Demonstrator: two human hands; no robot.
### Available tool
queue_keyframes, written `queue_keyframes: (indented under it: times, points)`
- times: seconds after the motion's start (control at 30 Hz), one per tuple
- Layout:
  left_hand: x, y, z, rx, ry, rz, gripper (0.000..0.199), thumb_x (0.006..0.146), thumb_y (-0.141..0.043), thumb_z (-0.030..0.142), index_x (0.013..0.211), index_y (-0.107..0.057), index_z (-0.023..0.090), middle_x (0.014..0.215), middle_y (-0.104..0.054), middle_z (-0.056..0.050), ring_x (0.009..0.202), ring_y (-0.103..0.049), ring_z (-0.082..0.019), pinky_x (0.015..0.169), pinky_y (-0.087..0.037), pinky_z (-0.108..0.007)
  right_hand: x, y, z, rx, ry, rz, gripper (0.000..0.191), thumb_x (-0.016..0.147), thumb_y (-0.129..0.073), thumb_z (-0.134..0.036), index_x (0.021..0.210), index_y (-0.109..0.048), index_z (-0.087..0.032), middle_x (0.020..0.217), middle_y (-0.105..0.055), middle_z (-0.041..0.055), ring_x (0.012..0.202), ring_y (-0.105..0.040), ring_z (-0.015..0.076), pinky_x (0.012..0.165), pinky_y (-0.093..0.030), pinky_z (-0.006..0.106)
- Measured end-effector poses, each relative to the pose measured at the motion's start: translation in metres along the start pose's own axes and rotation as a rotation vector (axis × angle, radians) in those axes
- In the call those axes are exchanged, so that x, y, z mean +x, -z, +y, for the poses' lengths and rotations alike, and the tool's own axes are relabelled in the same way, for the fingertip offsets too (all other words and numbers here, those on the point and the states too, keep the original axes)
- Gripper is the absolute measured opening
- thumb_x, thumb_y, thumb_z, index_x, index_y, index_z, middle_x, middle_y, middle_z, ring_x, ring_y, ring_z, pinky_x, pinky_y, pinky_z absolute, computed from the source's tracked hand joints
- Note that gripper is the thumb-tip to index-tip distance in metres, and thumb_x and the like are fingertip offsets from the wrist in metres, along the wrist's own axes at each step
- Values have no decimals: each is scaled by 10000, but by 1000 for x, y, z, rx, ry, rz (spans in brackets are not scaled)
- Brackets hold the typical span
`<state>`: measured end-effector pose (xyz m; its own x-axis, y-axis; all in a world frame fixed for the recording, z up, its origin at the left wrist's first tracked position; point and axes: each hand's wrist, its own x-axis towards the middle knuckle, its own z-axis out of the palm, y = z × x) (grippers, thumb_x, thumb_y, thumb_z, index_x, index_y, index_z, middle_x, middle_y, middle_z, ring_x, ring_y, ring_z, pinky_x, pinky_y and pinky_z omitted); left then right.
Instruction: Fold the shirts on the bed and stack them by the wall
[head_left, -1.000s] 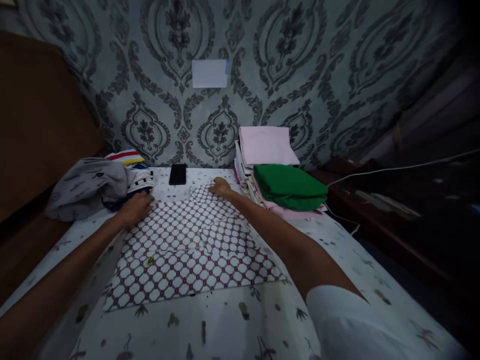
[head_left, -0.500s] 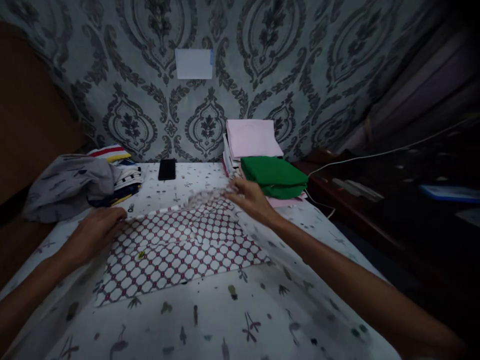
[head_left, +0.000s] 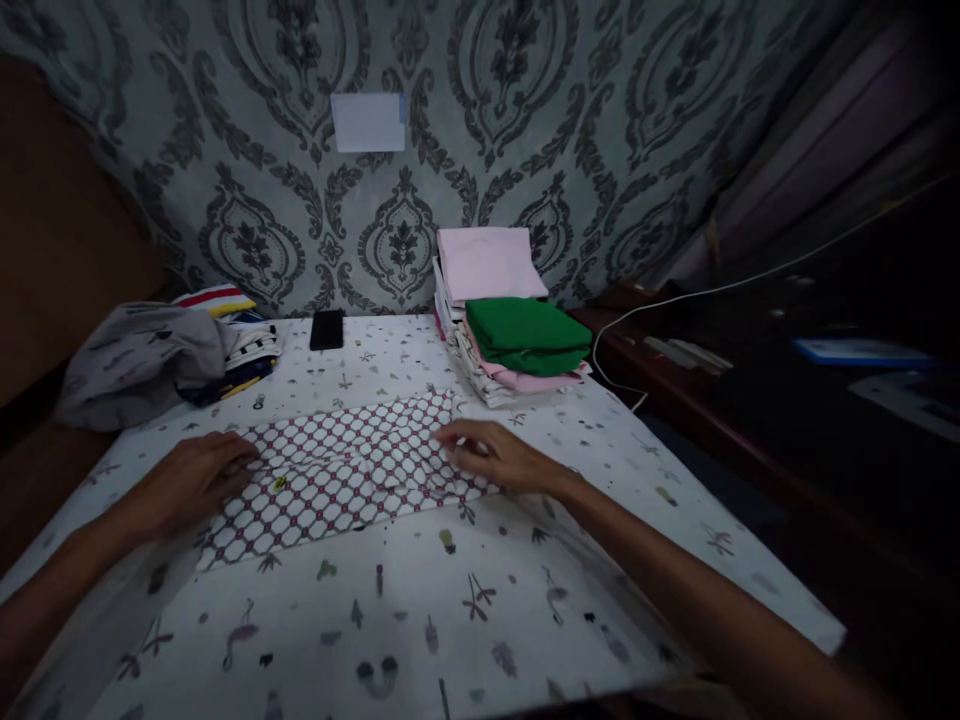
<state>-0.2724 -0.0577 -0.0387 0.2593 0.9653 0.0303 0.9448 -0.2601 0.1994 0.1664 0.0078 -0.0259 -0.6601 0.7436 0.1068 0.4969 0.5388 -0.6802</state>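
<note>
A white cloth with a dark and red lattice pattern (head_left: pixel 337 475) lies on the printed white sheet (head_left: pixel 405 620), with wrinkles across its middle and right part. My left hand (head_left: pixel 199 478) is at the cloth's left edge, its fingers pressed together at the fabric; what they grip, if anything, is hidden. At the right end of the cloth is my right hand (head_left: pixel 502 455), thumb and fingers apart, the fingertips touching the fabric. A small yellow mark (head_left: pixel 280 484) shows on the cloth's left part.
Folded clothes with a green one (head_left: pixel 529 335) and a pink one (head_left: pixel 491 265) are stacked at the back right. A grey garment (head_left: pixel 150 360) and striped clothes (head_left: pixel 251 345) lie at the left. Beyond the cloth is a black phone-like object (head_left: pixel 327 329). A white cable (head_left: pixel 675 298) runs at the right.
My right hand has come down and nearer from the cloth's far edge, and its fingers have opened. The cloth's lifted far edge now lies flat. The view has shifted slightly.
</note>
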Motion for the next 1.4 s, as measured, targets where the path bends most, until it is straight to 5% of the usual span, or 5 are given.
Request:
queue_keyframes:
  times: [0.27,0.67,0.93,1.13,1.4]
  points:
    - [48,3,-3,-9,151,41,469,838,-409,514,1059,-659,185,1127,-705,-135,1059,-637,-302,902,-482,-370,67,-5,30,-454,-553,280,225,909,-575,-336,907,-728,-170,970,-753,123,934,-663,252,729,-434,302]
    - [57,0,0,59,157,-26,248,835,-393,364,827,-587,209,905,-688,-90,899,-632,-267,757,-460,-351,83,-14,49,-506,-563,335,222,926,-520,-239,958,-731,-179,989,-757,98,920,-663,221,728,-435,289]
    - [60,-22,32,144,58,169,434,938,-386,340,1254,-593,125,1279,-641,-182,1222,-571,-324,1070,-405,-479,79,-32,18,-523,-320,383,417,966,-407,-235,1340,-547,-112,1210,-685,160,1091,-624,266,932,-470,375]
    - [79,-63,100,17,-104,25,567,1029,-271,380,1523,-348,113,1607,-359,-164,1507,-289,-245,1220,-241,-451,91,-81,-10,-557,-78,27,605,1025,-274,-393,1522,-369,-61,1608,-345,178,1502,-279,268,1217,-220,470]
    - [65,-69,86,113,56,-3,783,994,-254,636,1562,-303,100,1640,-263,-176,1539,-190,-289,1235,-180,-507,91,-86,1,-622,-196,-50,780,1021,-111,-557,1556,-304,-23,1639,-259,170,1541,-176,259,1253,-112,458]
